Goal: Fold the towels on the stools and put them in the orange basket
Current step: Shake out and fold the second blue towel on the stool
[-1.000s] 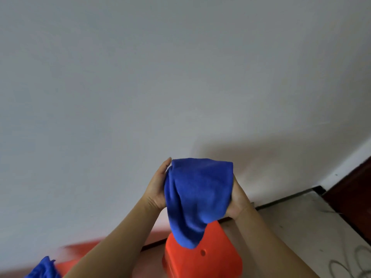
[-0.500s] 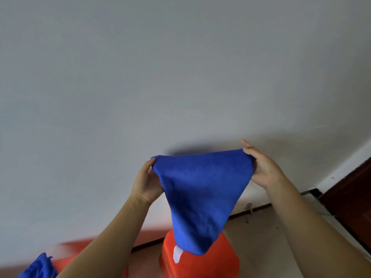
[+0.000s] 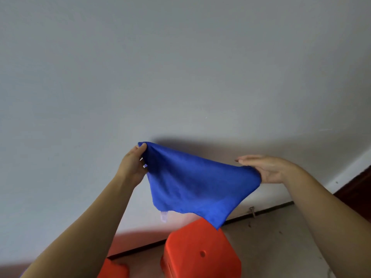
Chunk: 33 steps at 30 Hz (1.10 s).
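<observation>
A blue towel (image 3: 192, 185) hangs spread in the air in front of a white wall. My left hand (image 3: 133, 166) pinches its upper left corner between fingers and thumb. My right hand (image 3: 265, 169) holds the right corner, with its fingers stretched out flat above the cloth. A small white label (image 3: 163, 216) dangles from the towel's lower edge. Below the towel stands an orange stool (image 3: 200, 251) with a round hole in its top. The orange basket is not in view.
A second orange stool (image 3: 114, 270) shows partly at the bottom left. A white wall (image 3: 180, 77) fills most of the view and meets a pale floor (image 3: 271, 237) along a dark line. A dark brown door edge (image 3: 359, 189) is at the right.
My hands have moved apart, stretching the bunched towel out wide. My right hand went right and its fingers flattened. The blue towel at the bottom left has left the view.
</observation>
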Each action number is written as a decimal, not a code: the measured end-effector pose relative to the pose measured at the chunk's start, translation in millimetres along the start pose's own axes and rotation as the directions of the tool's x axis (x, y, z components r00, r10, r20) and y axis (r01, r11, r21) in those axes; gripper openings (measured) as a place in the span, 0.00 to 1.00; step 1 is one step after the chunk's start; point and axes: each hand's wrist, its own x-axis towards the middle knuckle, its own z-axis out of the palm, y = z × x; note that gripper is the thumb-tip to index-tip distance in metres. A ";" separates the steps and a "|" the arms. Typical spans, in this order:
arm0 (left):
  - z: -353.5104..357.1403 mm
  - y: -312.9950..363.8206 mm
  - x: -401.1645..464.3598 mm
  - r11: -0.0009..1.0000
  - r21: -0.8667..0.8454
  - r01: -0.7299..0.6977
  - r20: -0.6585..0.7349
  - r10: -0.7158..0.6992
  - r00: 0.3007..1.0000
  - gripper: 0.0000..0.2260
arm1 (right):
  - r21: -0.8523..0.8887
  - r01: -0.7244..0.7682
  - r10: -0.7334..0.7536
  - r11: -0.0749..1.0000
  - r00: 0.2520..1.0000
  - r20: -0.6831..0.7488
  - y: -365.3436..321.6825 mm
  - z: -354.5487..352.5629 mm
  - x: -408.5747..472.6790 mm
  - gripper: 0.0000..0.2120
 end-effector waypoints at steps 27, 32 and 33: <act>5.6 12.0 3.1 0.967 -0.125 -0.224 -0.143 0.206 0.968 0.10 | -0.152 0.413 -0.439 0.898 0.814 -0.379 13.4 -28.8 -11.5 0.14; 8.8 5.7 2.5 0.949 -0.176 -0.263 -0.068 0.255 0.965 0.11 | -0.538 0.285 -0.564 0.794 0.677 -0.474 21.2 -27.2 -11.8 0.07; 9.6 4.7 3.1 0.951 -0.157 -0.268 -0.072 0.260 0.963 0.11 | -0.541 0.289 -0.576 0.790 0.652 -0.493 22.0 -27.9 -12.5 0.07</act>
